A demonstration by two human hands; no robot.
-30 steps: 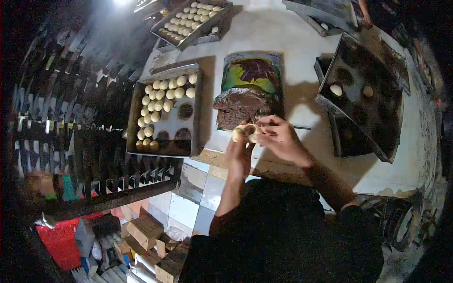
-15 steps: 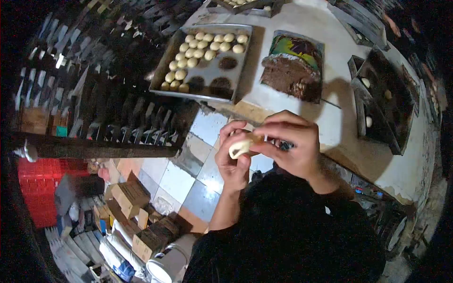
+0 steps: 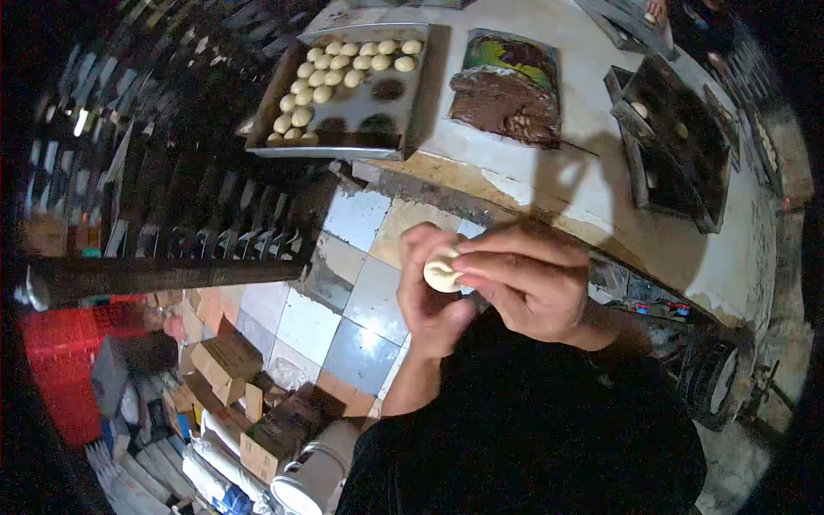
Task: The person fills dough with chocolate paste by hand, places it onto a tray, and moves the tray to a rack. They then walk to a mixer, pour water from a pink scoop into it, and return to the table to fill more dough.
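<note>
A pale piece of dough (image 3: 441, 273) sits in the curled fingers of my left hand (image 3: 427, 300). The thumb and fingertips of my right hand (image 3: 536, 279) pinch its edge from the right, and a fold shows on its top. Both hands are held in front of my body, short of the table edge. Beyond them on the table (image 3: 524, 176) lies a soft brown mass (image 3: 506, 107), partly on a colourful printed plastic wrapper (image 3: 515, 58). To its left, a metal tray (image 3: 390, 154) holds rows of round dough balls (image 3: 333, 78).
Dark trays (image 3: 678, 129) with a few dough balls stand at the table's right side. A dark slatted rack (image 3: 232, 215) rises at the left. Cardboard boxes (image 3: 227, 365), a white bucket (image 3: 300, 489) and red crates (image 3: 64, 369) are on the floor. Another person's hand (image 3: 659, 13) appears at the upper right.
The dough's open, hollow-looking side has become a narrower fold, and my right fingers have closed in on it. The table and trays have shifted up and left in view.
</note>
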